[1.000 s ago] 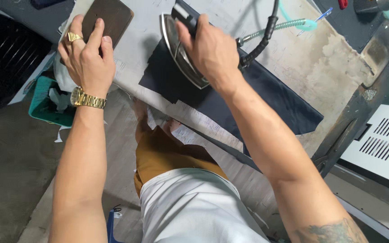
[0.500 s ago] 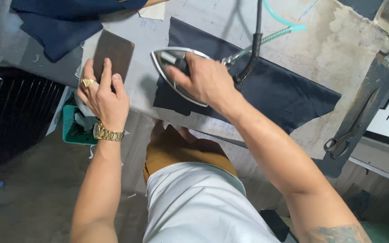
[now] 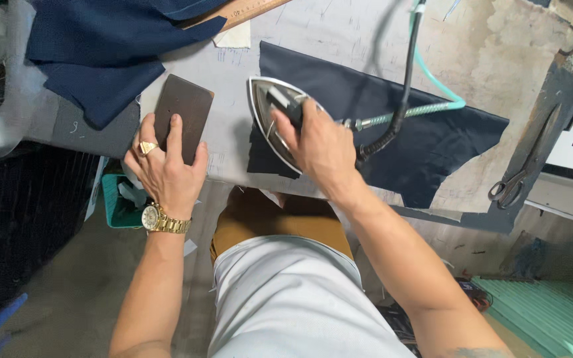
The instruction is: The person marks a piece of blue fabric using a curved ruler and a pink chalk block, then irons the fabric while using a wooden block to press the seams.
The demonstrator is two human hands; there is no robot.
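While the right hand wraps its fingers around the dark handle of a steam iron, the iron's metal soleplate rests on the near left corner of a dark navy fabric piece spread flat on the worn grey ironing table. That fabric runs out from under the iron toward the right and away from the person, so most of it lies beyond and to the right of the right hand. A black cord and a pale green hose lead from the back of the iron, across the cloth, up to the far edge of the view.

Just to the left of the iron, apart from it, a dark brown rectangular block lies on the table near its front edge. The left hand rests on the block's near end with fingers spread flat on top, pressing rather than clutching; it wears a gold ring and a gold wristwatch.

More navy cloth is heaped at the table's far left corner, with the end of a wooden ruler showing beside it. A pair of scissors hangs at the table's right side. Below the table edge sits a green bin holding scraps.
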